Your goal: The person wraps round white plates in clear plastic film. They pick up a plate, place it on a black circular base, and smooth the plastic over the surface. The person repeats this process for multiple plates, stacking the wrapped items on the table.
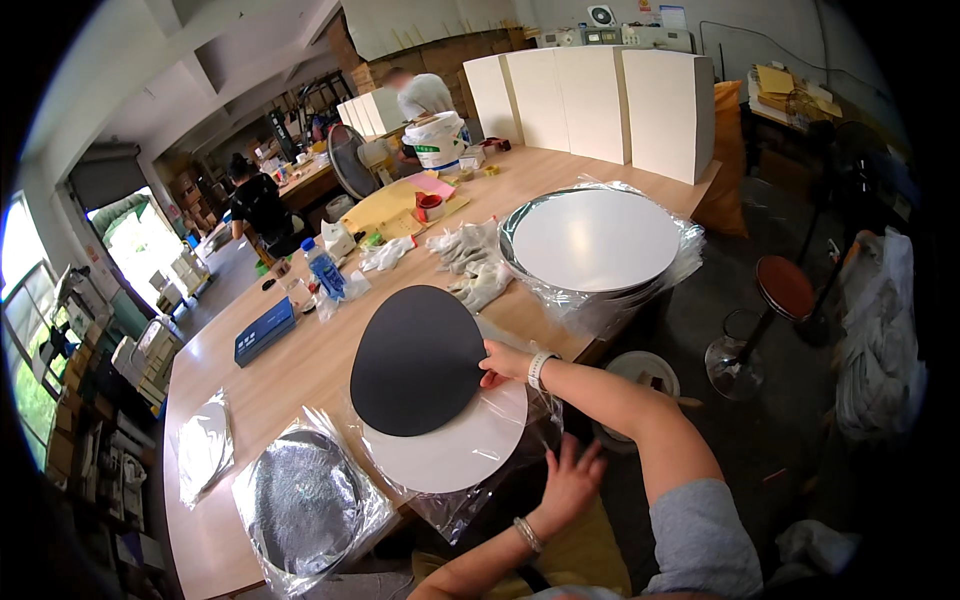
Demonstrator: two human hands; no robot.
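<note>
My right hand [507, 363], with a white wristband, pinches the right edge of a black round sheet [415, 360], which is tilted up. Beneath it a white round sheet [450, 450] lies on clear plastic film [455, 510] that hangs past the table's near edge. To the right of that film, my left hand [574, 478] is held in the air with its fingers apart and nothing in it. A silvery round piece in clear wrap [310, 505] lies left of the white sheet, and a smaller wrapped piece [205, 447] sits farther left.
A stack of white discs in plastic [595, 240] stands at the table's right. Work gloves [470, 260], a blue box [265, 332] and a blue-capped bottle [323, 268] lie beyond the sheets. Tall white blocks [590, 105] line the back. A stool [783, 288] and bucket [642, 375] stand right.
</note>
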